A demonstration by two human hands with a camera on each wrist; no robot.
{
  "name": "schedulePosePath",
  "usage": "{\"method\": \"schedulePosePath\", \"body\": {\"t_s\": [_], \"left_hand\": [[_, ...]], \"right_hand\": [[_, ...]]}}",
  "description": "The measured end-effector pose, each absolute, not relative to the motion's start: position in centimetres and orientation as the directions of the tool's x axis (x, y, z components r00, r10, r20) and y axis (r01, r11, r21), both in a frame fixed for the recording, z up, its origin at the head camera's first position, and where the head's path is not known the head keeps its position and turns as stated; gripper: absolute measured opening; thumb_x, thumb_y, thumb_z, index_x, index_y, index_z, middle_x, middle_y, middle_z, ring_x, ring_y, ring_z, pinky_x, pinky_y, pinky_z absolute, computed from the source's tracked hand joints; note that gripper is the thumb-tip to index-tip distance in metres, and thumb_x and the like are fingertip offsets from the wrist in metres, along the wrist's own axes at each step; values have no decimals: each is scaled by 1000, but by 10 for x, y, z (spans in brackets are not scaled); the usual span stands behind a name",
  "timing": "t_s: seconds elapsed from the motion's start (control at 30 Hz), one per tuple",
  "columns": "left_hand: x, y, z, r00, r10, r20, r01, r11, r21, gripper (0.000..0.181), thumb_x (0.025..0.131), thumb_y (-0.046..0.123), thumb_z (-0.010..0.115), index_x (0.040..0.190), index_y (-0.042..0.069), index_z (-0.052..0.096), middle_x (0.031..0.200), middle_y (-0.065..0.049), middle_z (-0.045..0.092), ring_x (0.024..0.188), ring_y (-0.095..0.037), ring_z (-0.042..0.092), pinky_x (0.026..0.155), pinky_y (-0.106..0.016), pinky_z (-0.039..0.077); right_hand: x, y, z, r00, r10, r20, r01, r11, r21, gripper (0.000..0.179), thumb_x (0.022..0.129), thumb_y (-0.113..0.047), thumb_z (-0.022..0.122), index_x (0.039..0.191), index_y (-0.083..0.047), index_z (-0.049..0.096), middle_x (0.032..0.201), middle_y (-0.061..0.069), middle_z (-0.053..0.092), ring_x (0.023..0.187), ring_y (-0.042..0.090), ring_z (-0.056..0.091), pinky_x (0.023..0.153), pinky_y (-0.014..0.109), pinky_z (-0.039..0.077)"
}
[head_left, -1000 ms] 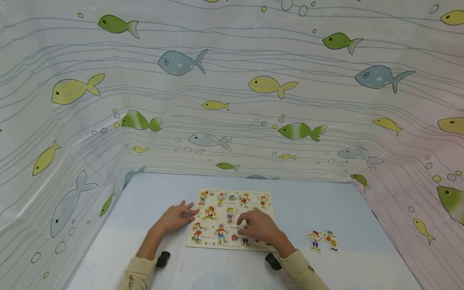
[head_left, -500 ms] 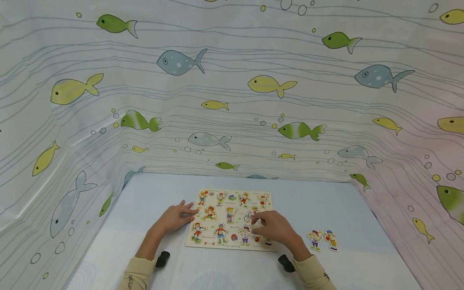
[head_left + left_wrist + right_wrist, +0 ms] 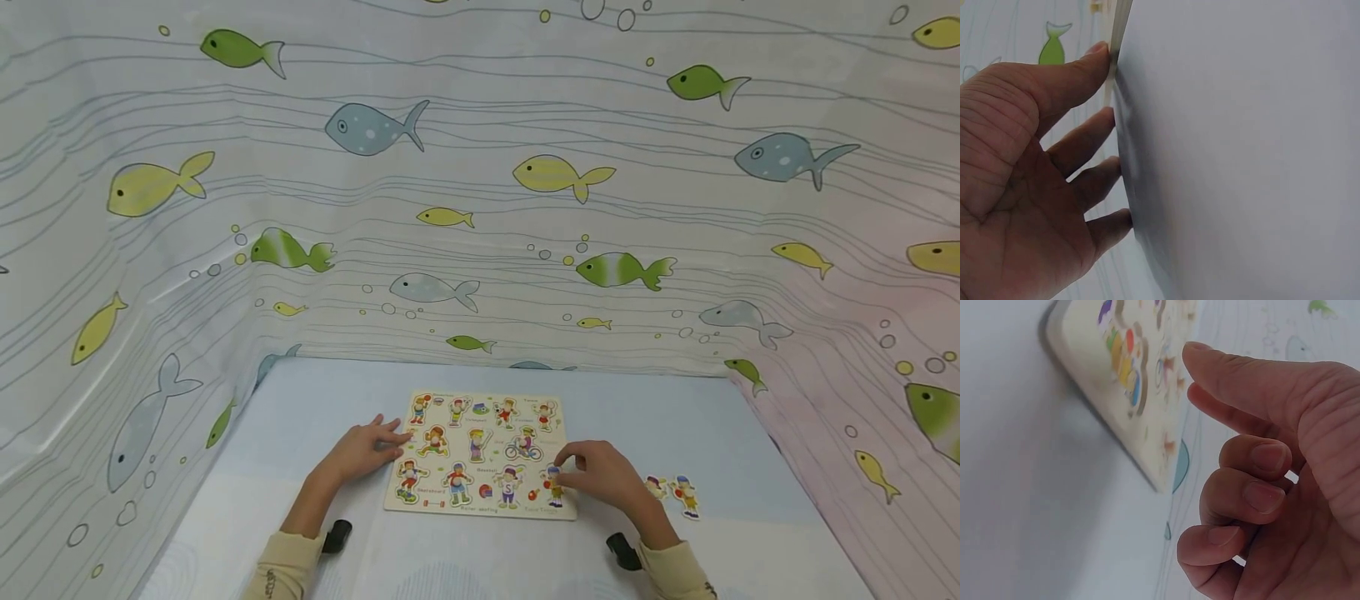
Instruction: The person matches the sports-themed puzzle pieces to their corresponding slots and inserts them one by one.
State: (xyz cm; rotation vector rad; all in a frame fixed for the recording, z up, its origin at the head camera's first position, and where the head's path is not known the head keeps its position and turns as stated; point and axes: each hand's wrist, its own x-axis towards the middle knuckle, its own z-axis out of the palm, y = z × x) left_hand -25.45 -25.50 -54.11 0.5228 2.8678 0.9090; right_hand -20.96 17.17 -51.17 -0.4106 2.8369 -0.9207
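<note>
A cream wooden puzzle board [image 3: 471, 475] with sports figures lies flat on the table. My left hand [image 3: 365, 450] rests at its left edge. In the left wrist view, the left thumb [image 3: 1079, 78] touches the edge of the board and the other fingertips meet the table. Over the lower right corner of the board hovers my right hand [image 3: 596, 471], holding nothing. In the right wrist view, its thumb [image 3: 1241, 375] and index finger stretch forward, and the other fingers are loosely curled. A recess [image 3: 1125, 359] with a printed figure shows near that corner.
Two loose figure pieces lie on the table right of the board: a blue-capped piece [image 3: 686, 497] and a purple-capped piece [image 3: 655, 486], partly hidden by the right hand. Fish-patterned sheeting [image 3: 495, 242] walls the table at the back and sides.
My right hand has moved right across the board, from its lower middle to the lower right corner, uncovering the cyclist and the figure marked S. My left hand has stayed in place.
</note>
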Motion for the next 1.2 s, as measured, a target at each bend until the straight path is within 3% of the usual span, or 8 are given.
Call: {"method": "schedulePosePath", "body": {"t_s": [0.77,1.2], "left_hand": [[-257,-256,-544,-933,359,13,299,757,581,31,91,24,72,120,13,72,141,-18,52,138,-49,32,108,-66,25],[-254,-254,-541,-936,352,5,292,769,569,30,91,23,72,119,13,73,141,-17,52,138,-48,32,108,-67,25]], "right_hand": [[-200,229,-516,-991,-113,-77,-51,830,-555,17,78,-24,84,92,-22,74,65,-2,46,60,14,42,52,28,32],[-192,258,-515,-991,-89,-103,-13,815,-579,19,79,-23,83,95,-19,73,66,-1,47,60,15,43,51,29,34]]}}
